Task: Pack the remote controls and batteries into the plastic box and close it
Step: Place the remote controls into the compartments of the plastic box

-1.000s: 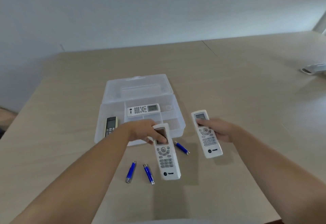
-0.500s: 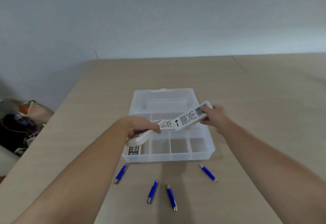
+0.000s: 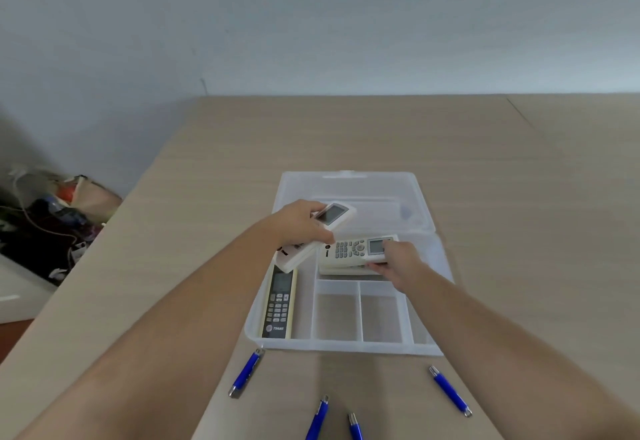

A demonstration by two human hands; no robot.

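A clear plastic box stands open on the table, its lid laid back behind it. My left hand grips a white remote, tilted above the box's left side. My right hand holds a second white remote flat on top of another white remote in the rear compartment. A dark-faced remote lies in the long left compartment. Several blue batteries lie on the table in front of the box: one battery at left, one battery at right, one battery near the bottom edge.
Two small front compartments of the box hold nothing. The wooden table stretches wide to the right and behind. Beyond its left edge, a pile of bags and cables sits low by the grey wall.
Both hands lifted the two white remotes off the table and carried them over the box. The right one now rests in the rear compartment; the left one has tilted up above the left side.
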